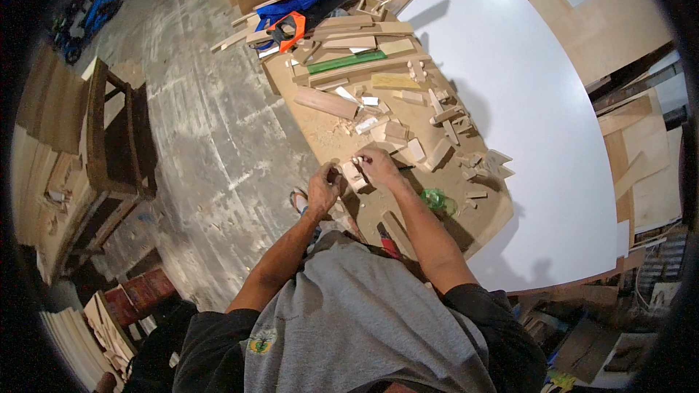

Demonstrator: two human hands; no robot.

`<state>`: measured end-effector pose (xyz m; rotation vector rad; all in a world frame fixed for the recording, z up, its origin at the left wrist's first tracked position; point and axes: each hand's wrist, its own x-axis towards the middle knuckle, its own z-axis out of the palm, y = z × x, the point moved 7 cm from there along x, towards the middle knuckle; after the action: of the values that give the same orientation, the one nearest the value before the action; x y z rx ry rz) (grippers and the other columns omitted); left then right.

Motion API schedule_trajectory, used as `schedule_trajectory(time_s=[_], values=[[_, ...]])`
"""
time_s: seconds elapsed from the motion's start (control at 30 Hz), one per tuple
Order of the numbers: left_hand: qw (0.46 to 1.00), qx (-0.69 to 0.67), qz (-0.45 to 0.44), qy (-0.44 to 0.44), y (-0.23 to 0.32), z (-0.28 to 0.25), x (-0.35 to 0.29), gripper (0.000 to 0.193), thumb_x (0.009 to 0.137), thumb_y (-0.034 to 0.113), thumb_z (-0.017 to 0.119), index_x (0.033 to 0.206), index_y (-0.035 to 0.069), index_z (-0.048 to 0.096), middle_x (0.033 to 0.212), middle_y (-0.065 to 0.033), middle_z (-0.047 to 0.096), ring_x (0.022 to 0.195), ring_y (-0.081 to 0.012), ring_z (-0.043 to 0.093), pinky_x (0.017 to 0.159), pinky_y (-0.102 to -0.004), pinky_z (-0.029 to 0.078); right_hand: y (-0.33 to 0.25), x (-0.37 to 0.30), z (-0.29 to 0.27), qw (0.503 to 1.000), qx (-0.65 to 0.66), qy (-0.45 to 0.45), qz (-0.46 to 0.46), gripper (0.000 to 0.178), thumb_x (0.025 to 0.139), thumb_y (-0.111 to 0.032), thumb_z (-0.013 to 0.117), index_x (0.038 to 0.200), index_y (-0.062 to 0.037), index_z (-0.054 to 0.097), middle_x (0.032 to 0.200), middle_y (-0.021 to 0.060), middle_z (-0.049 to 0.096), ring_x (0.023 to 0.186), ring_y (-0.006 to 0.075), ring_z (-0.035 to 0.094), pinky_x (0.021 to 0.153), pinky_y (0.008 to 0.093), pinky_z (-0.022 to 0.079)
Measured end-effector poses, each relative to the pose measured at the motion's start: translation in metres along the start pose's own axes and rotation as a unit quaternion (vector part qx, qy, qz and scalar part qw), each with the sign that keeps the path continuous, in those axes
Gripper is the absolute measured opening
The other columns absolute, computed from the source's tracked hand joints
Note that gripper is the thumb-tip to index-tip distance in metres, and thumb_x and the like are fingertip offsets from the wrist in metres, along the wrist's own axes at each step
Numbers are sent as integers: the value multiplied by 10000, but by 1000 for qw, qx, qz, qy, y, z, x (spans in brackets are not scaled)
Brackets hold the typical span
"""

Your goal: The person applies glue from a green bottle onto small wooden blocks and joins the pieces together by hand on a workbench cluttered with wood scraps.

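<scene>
A small pale wooden block [354, 176] stands on the near part of the workbench [378, 207], between my two hands. My right hand [379, 169] is at its far right side, with thumb and fingers closed on a small pale wooden piece [357, 161] just above the block. Beside the block, my left hand [325, 188] has its fingers curled and closed; what they hold, if anything, is too small to make out. A red-handled tool [388, 242] lies close to my body. Right of my right forearm is a crumpled-looking green clear plastic thing [437, 201].
Wood offcuts [326, 102], small wooden assemblies [445, 118] and a green strip [346, 62] cover the bench beyond my hands. An orange-handled saw [290, 30] and blue cloth [298, 4] lie at its far end. A large white panel [524, 116] borders the right; stacked boards [54, 138] stand left.
</scene>
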<state>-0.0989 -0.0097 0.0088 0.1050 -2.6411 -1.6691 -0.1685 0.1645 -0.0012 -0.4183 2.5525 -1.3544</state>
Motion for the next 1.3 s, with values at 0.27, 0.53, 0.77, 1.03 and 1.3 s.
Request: schedule_trajectory(time_s=[0.27, 0.53, 0.77, 1.03, 1.3], values=[[999, 34, 21, 19, 1, -2, -3, 322, 802, 34, 660, 1121, 13, 622, 802, -169, 678, 740, -295, 675, 709, -369, 522, 10, -8, -12, 999, -5, 49, -3, 252, 791, 5, 608, 1033, -24, 670, 972, 152, 679, 874, 285, 662, 790, 363, 522], [999, 24, 38, 6, -10, 7, 5, 221, 812, 58, 660, 1023, 3, 628, 851, -181, 662, 773, -316, 661, 711, -395, 514, 5, -57, -17, 999, -1, 33, 27, 262, 791, -34, 619, 1049, -16, 663, 935, 141, 670, 843, 236, 656, 763, 344, 514], [999, 32, 43, 2, -9, 7, 4, 178, 813, 97, 689, 965, 12, 649, 783, -158, 670, 730, -252, 660, 683, -365, 511, 14, -74, -8, 997, -28, 51, 49, 247, 804, -65, 618, 1041, -22, 674, 930, 148, 671, 843, 253, 657, 750, 345, 516], [1000, -6, 10, -1, -17, 11, 4, 171, 789, 57, 675, 948, 6, 636, 823, -168, 665, 760, -291, 665, 704, -376, 512, 15, -72, -4, 998, -27, 58, 26, 240, 829, -58, 607, 1055, 8, 651, 945, 162, 677, 835, 260, 662, 742, 353, 517], [1000, 22, 18, 0, -13, 7, 4, 200, 785, 56, 679, 972, -11, 647, 808, -168, 681, 749, -270, 680, 701, -359, 523, 11, -78, -4, 997, -7, 45, 68, 278, 843, -39, 588, 1110, 23, 640, 981, 171, 697, 868, 220, 683, 769, 323, 536]])
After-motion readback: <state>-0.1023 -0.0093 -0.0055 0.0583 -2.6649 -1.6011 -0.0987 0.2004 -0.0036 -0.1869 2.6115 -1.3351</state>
